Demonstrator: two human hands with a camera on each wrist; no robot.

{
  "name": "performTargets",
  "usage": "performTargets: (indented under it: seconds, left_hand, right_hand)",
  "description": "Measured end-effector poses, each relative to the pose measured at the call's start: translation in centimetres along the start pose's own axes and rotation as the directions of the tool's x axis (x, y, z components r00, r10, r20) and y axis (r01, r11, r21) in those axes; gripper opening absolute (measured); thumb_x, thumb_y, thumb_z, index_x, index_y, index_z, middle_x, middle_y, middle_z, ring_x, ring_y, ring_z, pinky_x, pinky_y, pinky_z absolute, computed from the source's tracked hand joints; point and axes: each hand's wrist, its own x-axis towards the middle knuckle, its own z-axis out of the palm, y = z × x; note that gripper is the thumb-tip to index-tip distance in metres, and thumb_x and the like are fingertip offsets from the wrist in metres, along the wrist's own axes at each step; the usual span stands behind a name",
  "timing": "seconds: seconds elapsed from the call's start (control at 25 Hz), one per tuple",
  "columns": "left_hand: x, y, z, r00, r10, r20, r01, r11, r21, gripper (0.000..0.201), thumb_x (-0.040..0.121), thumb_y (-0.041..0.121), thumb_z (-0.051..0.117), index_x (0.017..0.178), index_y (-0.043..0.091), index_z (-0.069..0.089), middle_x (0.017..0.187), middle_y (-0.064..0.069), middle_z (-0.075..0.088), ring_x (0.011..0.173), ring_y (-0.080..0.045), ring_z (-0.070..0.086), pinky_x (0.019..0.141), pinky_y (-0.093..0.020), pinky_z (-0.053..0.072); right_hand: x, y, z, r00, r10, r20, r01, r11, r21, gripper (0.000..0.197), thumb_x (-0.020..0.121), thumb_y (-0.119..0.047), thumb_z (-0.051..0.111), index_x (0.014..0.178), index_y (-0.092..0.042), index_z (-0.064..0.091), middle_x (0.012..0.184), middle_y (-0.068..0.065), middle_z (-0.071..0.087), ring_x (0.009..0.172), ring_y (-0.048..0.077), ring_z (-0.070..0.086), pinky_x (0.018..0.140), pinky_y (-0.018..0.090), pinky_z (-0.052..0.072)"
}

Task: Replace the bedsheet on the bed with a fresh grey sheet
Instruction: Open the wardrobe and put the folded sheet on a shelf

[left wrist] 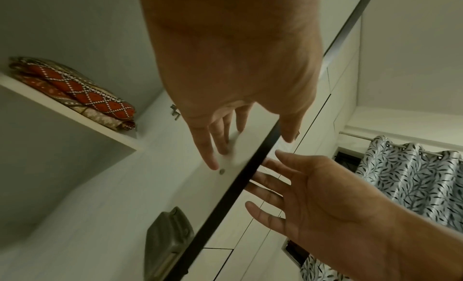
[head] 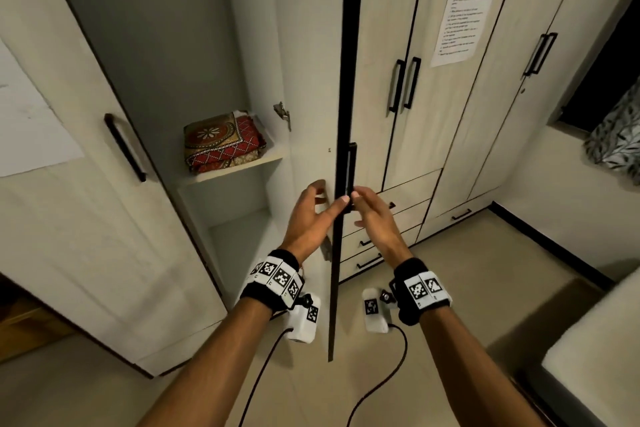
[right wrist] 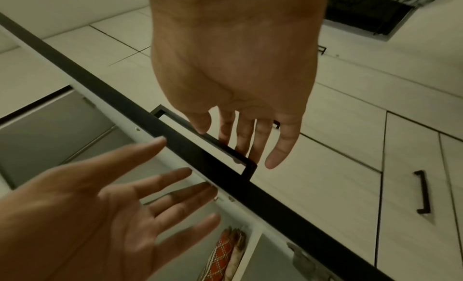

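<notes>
A wardrobe door [head: 343, 107] stands open, edge-on to me, with its dark edge [left wrist: 238, 186] between my hands. My left hand [head: 311, 215] is open on the door's inner side, straight fingers [left wrist: 213, 158] against the white face. My right hand [head: 374, 215] is open on the outer side, fingers spread beside the black handle [right wrist: 225, 148] and not curled round it. A folded red and brown patterned cloth [head: 221, 140] lies on the shelf [head: 242, 166] inside. No grey sheet is in view. A corner of the bed [head: 595, 340] shows at lower right.
The wardrobe's left door [head: 86, 184] is swung open towards me. Closed doors with black handles [head: 405, 83] and several drawers [head: 381, 243] fill the right side. A printed notice [head: 464, 3] hangs on one door. A leaf-patterned curtain [head: 620, 139] hangs at far right.
</notes>
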Motion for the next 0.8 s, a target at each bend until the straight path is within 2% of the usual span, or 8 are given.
performTargets:
  seconds: [0.08, 0.2, 0.32, 0.4, 0.48, 0.6, 0.72, 0.8]
  left_hand:
    - [-1.1, -1.5, -3.1, 0.992, 0.02, -0.122, -0.03, 0.996, -0.08, 0.062, 0.089, 0.066, 0.065, 0.138, 0.03, 0.052, 0.131, 0.012, 0.063, 0.12, -0.004, 0.06, 0.102, -0.029, 0.051]
    - [-2.8, -3.3, -8.5, 0.964, 0.032, -0.265, -0.06, 0.994, -0.095, 0.036, 0.099, 0.049, 0.061, 0.124, 0.025, 0.064, 0.115, 0.009, 0.072, 0.107, -0.002, 0.066, 0.092, -0.023, 0.051]
    - [-2.9, -5.0, -13.5, 0.904, -0.026, -0.427, 0.005, 0.999, -0.051, 0.026, 0.102, 0.048, 0.055, 0.099, 0.024, 0.067, 0.086, 0.009, 0.071, 0.081, -0.002, 0.065, 0.079, -0.027, 0.051]
    - [-1.9, -6.5, -17.2, 0.842, -0.073, -0.535, 0.083, 0.996, -0.005, 0.03, 0.1, 0.05, 0.056, 0.088, 0.023, 0.063, 0.075, 0.01, 0.065, 0.075, -0.011, 0.064, 0.072, -0.03, 0.048]
    - [-0.4, -8.5, -20.8, 0.791, -0.097, -0.604, 0.153, 0.987, 0.043, 0.036, 0.093, 0.056, 0.062, 0.09, 0.02, 0.067, 0.081, 0.009, 0.069, 0.085, -0.019, 0.069, 0.077, -0.034, 0.053]
    - [1.4, -10.8, -24.9, 0.681, -0.114, -0.724, 0.269, 0.958, 0.102, 0.052, 0.078, 0.066, 0.074, 0.104, 0.021, 0.07, 0.101, 0.005, 0.072, 0.095, -0.016, 0.068, 0.087, -0.039, 0.056]
    - [4.0, -12.4, -27.9, 0.591, -0.078, -0.803, 0.359, 0.917, 0.175, 0.089, 0.071, 0.066, 0.081, 0.134, 0.011, 0.052, 0.135, -0.006, 0.051, 0.125, -0.024, 0.051, 0.104, -0.041, 0.047]
    - [5.7, -13.1, -29.6, 0.543, -0.044, -0.839, 0.408, 0.887, 0.217, 0.106, 0.068, 0.066, 0.082, 0.144, 0.005, 0.039, 0.145, -0.012, 0.04, 0.135, -0.029, 0.04, 0.108, -0.044, 0.041]
  right_hand:
    - [-0.5, 0.1, 3.9, 0.994, -0.096, 0.05, 0.097, 0.995, -0.032, 0.03, 0.105, -0.047, 0.053, 0.127, -0.032, 0.066, 0.122, -0.013, 0.07, 0.115, 0.007, 0.065, 0.096, 0.034, 0.054]
    - [0.0, -0.3, 10.2, 0.971, -0.206, 0.124, 0.208, 0.978, -0.004, 0.018, 0.105, -0.032, 0.06, 0.113, -0.021, 0.071, 0.102, -0.011, 0.074, 0.097, 0.004, 0.069, 0.086, 0.027, 0.055]
    - [1.7, -1.1, 16.5, 0.948, -0.253, 0.195, 0.264, 0.964, -0.031, 0.012, 0.103, -0.028, 0.065, 0.1, -0.018, 0.071, 0.094, -0.009, 0.076, 0.091, 0.008, 0.072, 0.088, 0.035, 0.059]
    - [3.5, -1.5, 21.0, 0.932, -0.275, 0.236, 0.296, 0.953, -0.058, 0.009, 0.1, -0.027, 0.068, 0.098, -0.018, 0.071, 0.093, -0.009, 0.077, 0.09, 0.007, 0.073, 0.088, 0.037, 0.06]
    - [5.5, -1.8, 24.9, 0.917, -0.299, 0.263, 0.325, 0.944, -0.062, 0.006, 0.099, -0.026, 0.07, 0.098, -0.021, 0.07, 0.093, -0.01, 0.078, 0.09, 0.005, 0.074, 0.087, 0.037, 0.06]
    - [8.3, -1.7, 28.4, 0.901, -0.307, 0.306, 0.33, 0.944, -0.026, 0.004, 0.098, -0.029, 0.071, 0.096, -0.025, 0.071, 0.091, -0.011, 0.077, 0.089, 0.007, 0.074, 0.085, 0.036, 0.06]
    - [11.1, -1.4, 31.4, 0.889, -0.329, 0.318, 0.34, 0.94, 0.02, 0.008, 0.097, -0.03, 0.072, 0.093, -0.023, 0.072, 0.089, -0.011, 0.076, 0.088, 0.007, 0.073, 0.077, 0.026, 0.058]
    - [12.9, -1.5, 33.5, 0.894, -0.331, 0.303, 0.333, 0.942, 0.045, 0.01, 0.096, -0.028, 0.074, 0.091, -0.02, 0.072, 0.087, -0.01, 0.075, 0.084, 0.007, 0.072, 0.069, 0.016, 0.054]
